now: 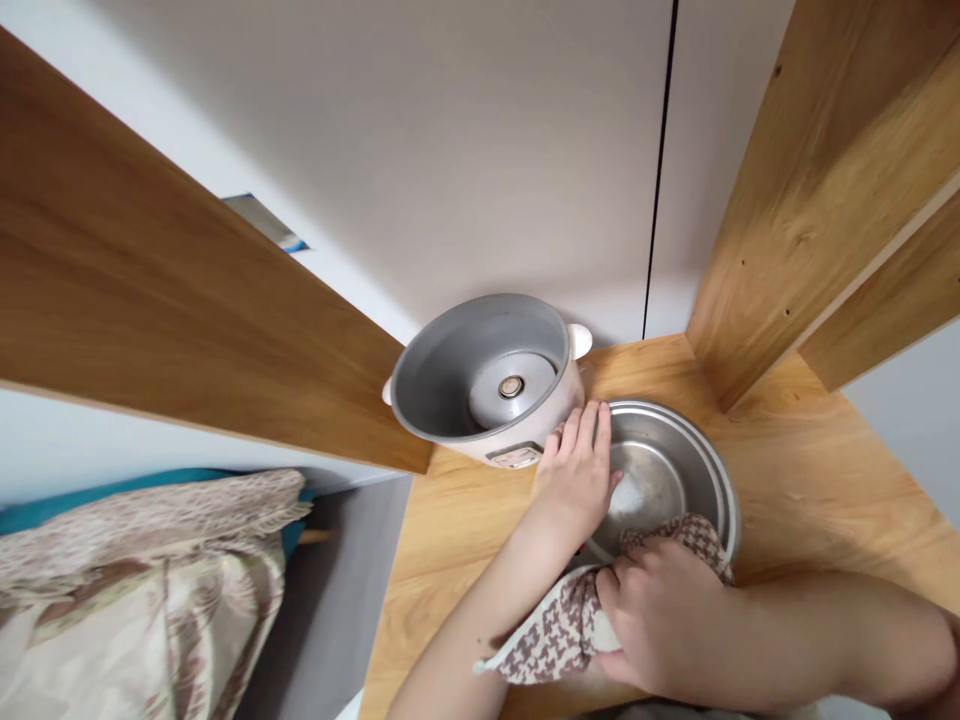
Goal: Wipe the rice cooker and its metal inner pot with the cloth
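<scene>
A shiny metal inner pot [709, 470] stands on the wooden surface, its open top toward me. My left hand [576, 468] grips the left side of its rim, the fingers along the outside and the thumb at the inner edge. In my right hand [667, 615] is a brown-and-white patterned cloth [551, 635], bunched over the pot's near rim and partly inside it. One corner of the cloth hangs out to the left. Just behind my left hand sits a white rice cooker body [480, 425], lidless, with a round heating plate at its bottom.
The wooden surface [420, 560] ends at the left, beside a wooden panel [187, 300]. Another wooden upright [817, 200] rises at the right. A pale wall [480, 150] closes off the back. Below left, patterned fabric [150, 600] lies above a grey floor [330, 590].
</scene>
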